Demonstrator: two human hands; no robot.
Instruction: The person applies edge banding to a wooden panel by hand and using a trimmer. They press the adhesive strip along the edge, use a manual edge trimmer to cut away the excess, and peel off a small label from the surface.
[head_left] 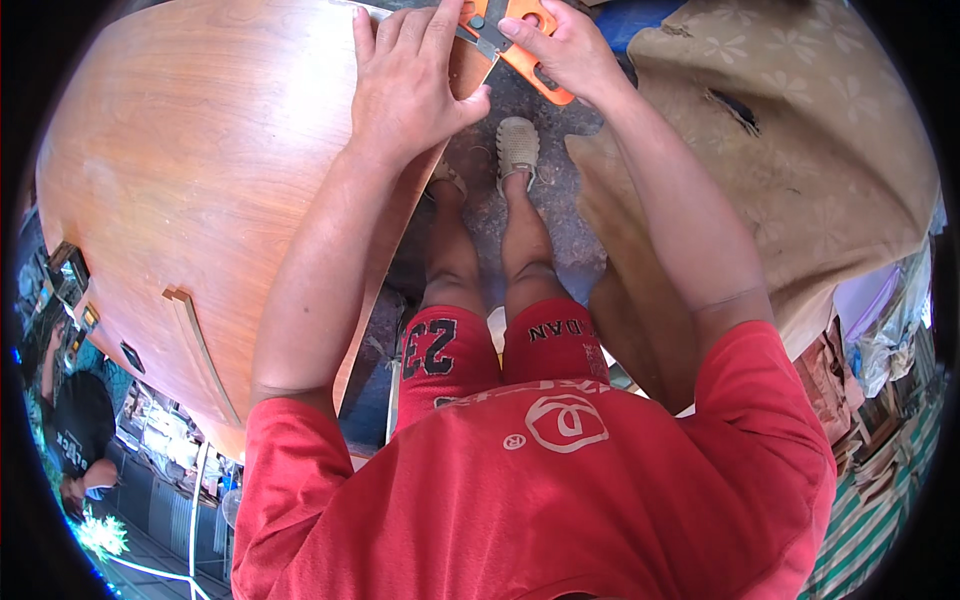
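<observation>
A wood-grain board [180, 120] stretches across the left of the view. My left hand [405, 85] lies on it at the far right corner, fingers apart and pointing away from me, thumb by the edge. My right hand [565, 55] grips an orange tool [530, 72] with grey metal parts, which sits on the board's edge beside my left fingertips. The tool's far part runs out at the top of the view. A thin strip along the edge reaches toward the tool.
A wooden strip [195, 340] and small dark tools [70, 270] lie on the board's near left. A torn brown patterned cover [770, 120] drapes the right side. My shoes stand on the dark floor [540, 220] between. Another person [75, 430] is at far left.
</observation>
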